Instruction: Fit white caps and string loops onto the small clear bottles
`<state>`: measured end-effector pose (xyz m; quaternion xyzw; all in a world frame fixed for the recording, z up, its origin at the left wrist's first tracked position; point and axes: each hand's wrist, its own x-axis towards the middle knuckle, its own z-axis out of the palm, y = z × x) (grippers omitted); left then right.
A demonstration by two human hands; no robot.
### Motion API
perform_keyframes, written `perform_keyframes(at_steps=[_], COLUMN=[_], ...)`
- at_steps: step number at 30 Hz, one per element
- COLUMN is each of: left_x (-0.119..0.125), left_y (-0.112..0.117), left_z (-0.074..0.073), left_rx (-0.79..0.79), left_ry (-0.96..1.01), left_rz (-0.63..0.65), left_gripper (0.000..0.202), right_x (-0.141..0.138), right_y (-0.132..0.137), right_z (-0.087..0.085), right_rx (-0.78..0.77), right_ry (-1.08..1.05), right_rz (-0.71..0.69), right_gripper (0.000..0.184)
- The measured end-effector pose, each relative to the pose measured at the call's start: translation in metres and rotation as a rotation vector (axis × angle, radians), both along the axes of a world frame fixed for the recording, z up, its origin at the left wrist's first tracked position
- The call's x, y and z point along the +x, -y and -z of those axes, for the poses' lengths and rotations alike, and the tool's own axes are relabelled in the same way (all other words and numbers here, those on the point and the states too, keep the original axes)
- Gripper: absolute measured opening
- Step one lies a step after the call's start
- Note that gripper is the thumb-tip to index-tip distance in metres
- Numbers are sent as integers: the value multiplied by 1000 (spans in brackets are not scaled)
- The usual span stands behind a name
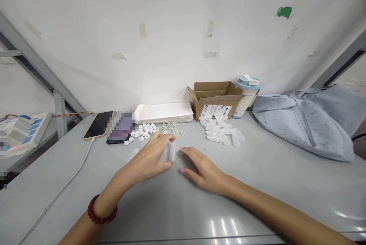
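Note:
Between the thumb and forefinger of my left hand (153, 157) is a small translucent plastic vial (172, 152), held upright over the grey table. My right hand (204, 170) is just to the right of it, thumb and fingers apart, holding nothing and not touching the vial. Beyond my left hand lie a heap of small white caps (144, 131) and a cluster of thin pale plastic pieces (170, 128). A loose pile of similar translucent vials (224, 133) lies beyond my right hand.
Along the wall stand a stack of white envelopes (164, 112), an open cardboard box (219, 102) and a blue-lidded cup (246, 96). A pale blue cloth bag (305, 123) lies at right. At left are a phone (98, 124) with a white cable (68, 180) and a dark pouch (121, 128).

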<state>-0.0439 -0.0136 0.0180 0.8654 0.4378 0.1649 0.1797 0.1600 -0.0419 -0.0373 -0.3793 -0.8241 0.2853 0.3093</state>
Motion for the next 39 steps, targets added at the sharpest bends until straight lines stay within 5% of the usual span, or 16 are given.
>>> perform_keyframes(at_steps=[13, 32, 36, 39], left_x=[-10, -13, -10, -6], left_y=[1, -3, -11, -24], left_z=[-1, 4, 10, 20], left_rx=[-160, -185, -112, 89], left_ry=[-149, -157, -33, 23], left_rz=[-30, 6, -59, -143], left_gripper=[43, 42, 35, 26], right_x=[-2, -1, -2, -1], right_y=[3, 3, 3, 3], right_z=[-10, -8, -7, -7], right_rx=[136, 181, 199, 199], right_ry=[334, 468, 466, 466], right_rz=[-234, -275, -271, -277], right_gripper=[51, 57, 57, 55])
